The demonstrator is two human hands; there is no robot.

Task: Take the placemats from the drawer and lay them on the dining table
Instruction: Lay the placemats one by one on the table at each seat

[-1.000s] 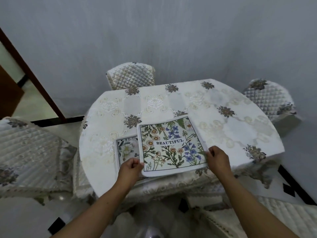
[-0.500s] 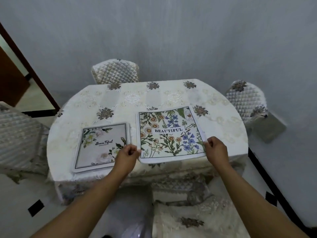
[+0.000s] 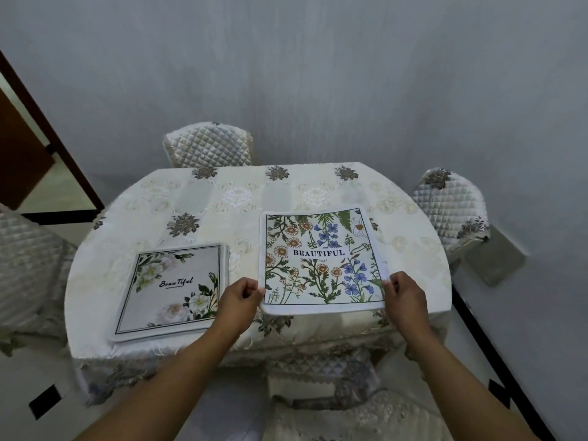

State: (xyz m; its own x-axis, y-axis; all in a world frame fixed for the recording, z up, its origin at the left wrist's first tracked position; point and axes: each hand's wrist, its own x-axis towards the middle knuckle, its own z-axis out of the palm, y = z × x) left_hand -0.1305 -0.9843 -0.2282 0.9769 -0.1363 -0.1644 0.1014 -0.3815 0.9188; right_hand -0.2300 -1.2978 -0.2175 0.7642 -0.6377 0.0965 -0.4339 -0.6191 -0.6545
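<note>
Tabletop (image 3: 222, 198) is carrying a white mat (image 3: 173, 291), already laid at left. A wildflower mat (image 3: 321, 259) is being lowered at right, near edge raised. Left hand (image 3: 240, 296) and right hand (image 3: 405, 296) are pinching its near corners; release remains.

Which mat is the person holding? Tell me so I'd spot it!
Find the round table with the cream floral tablecloth. Two square mats lie at its near edge. Both hands pinch the right-hand white-bordered mat, crowded with orange daisies and blue flowers, unlike the pale grey white-rose mat.
</note>
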